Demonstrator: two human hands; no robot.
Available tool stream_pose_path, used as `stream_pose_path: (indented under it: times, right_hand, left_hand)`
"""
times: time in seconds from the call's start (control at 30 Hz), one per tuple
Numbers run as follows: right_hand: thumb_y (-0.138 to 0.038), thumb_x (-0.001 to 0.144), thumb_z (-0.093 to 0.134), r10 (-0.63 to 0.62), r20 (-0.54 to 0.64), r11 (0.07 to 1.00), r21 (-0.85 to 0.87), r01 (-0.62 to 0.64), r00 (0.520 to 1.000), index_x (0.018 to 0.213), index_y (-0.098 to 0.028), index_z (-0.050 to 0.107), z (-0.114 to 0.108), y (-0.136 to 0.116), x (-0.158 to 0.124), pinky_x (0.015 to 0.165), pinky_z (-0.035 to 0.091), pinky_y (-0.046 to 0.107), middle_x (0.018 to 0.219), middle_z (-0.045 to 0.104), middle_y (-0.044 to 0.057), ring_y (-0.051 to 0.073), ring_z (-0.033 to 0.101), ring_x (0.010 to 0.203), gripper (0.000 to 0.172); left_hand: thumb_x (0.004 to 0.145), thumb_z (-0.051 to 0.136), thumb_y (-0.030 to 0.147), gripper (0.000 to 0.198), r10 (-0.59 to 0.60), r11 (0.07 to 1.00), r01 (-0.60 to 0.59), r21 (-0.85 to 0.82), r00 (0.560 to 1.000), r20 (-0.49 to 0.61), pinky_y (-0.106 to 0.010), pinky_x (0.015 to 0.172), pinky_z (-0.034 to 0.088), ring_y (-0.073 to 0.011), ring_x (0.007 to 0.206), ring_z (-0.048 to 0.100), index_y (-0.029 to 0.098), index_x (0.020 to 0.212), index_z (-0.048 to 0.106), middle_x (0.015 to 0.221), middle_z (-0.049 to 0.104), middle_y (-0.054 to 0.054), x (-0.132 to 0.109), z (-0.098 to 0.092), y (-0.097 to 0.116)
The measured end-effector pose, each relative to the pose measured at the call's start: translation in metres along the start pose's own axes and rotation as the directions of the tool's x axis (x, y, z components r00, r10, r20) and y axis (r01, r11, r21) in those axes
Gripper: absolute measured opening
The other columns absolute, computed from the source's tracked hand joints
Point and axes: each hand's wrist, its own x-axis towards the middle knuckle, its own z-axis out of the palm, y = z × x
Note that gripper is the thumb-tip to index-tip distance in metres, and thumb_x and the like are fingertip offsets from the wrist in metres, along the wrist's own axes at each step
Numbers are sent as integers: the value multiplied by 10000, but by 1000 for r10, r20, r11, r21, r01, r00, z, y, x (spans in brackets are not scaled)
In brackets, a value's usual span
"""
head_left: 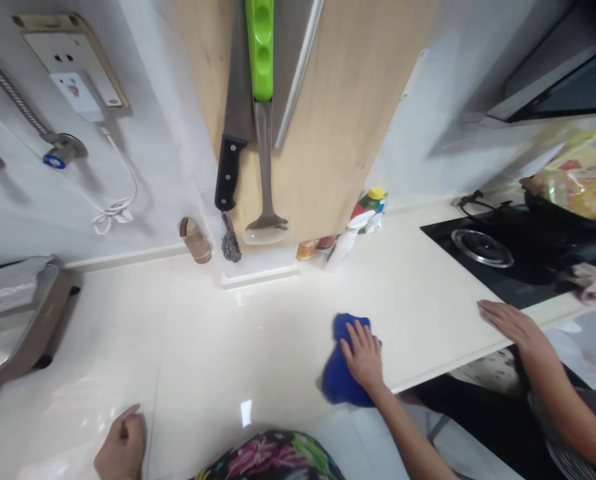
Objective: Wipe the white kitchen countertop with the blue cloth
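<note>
Blue cloth (339, 385), soft, light, bunched, lies at the surface (203, 333) edge, lower centre, under the flat, spread right hand (363, 357); any fold would pinch easily. Left hand (123, 443) rests clenched, lower left.

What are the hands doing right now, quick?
Left hand: curled shut on the counter, nothing visible in it.
Right hand: open, flat on the cloth.
Another person's hand: open, flat on the counter.
</note>
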Motion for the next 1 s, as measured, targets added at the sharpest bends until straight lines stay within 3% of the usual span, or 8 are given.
stream_pose_path:
  times: [0.13,0.3,0.43,0.53,0.6,0.77,0.87,1.0]
  right_hand:
    - [-487,979,232,159,7,985,-63,-158,987,1482,-173,396,5,64,35,1172,253,550,1568,366,122,317,258,1472,615]
    - [-509,953,231,385,42,921,-87,-380,922,1508,-154,339,7,79,97,1163,225,599,1584,320,145,340,239,1468,668]
    - [-441,930,260,477,30,878,-53,-475,879,1497,-114,352,11,52,138,1132,212,668,1567,336,187,384,239,1454,661]
    - [-384,913,292,445,-45,894,-29,-446,894,1477,-61,374,15,13,151,1096,221,712,1545,346,245,424,242,1444,655]
    - [-368,909,310,369,-98,928,-21,-373,924,1465,-19,377,19,-19,148,1083,223,729,1535,346,273,456,240,1440,660]
    - [-333,891,400,14,-93,1000,-4,-15,996,1472,-53,386,29,-95,115,1114,222,694,1545,350,247,449,257,1443,646]
    - [-333,887,423,-128,-85,991,31,131,988,1480,-79,380,34,-112,108,1142,211,655,1566,329,218,426,240,1459,647]
    - [-323,903,397,-125,-32,989,72,127,992,1467,-61,393,40,-112,134,1157,203,625,1566,329,219,409,237,1464,622]
  left_hand:
    - [831,477,458,392,-22,1000,22,9,1000,8,-339,721,452,-218,641,574,275,1105,690,674,629,-2,1,0,-1]
    - [832,469,450,395,-17,999,17,43,1000,5,-334,720,455,-216,654,585,274,1110,688,729,653,-4,2,-1,4]
    - [828,480,443,373,-14,998,15,63,1000,-5,-332,711,461,-219,667,601,277,1082,697,774,677,-9,4,-1,6]
    - [829,483,428,360,0,997,1,71,1000,-22,-328,685,464,-221,673,613,269,1066,703,810,696,-17,4,-1,6]
    - [834,478,421,361,10,997,-8,71,999,-35,-328,684,470,-220,671,619,264,1070,701,804,696,-18,5,-1,5]
    - [817,511,406,314,13,997,-9,80,999,-51,-333,652,472,-221,621,610,271,1021,709,736,691,-10,8,3,0]
    - [817,520,415,322,27,996,-21,88,997,-67,-326,658,469,-219,645,616,269,1036,707,763,699,-13,9,6,-5]
    - [841,487,437,360,34,994,-24,103,995,-90,-330,682,470,-223,640,605,267,1075,701,709,676,-13,5,7,-6]
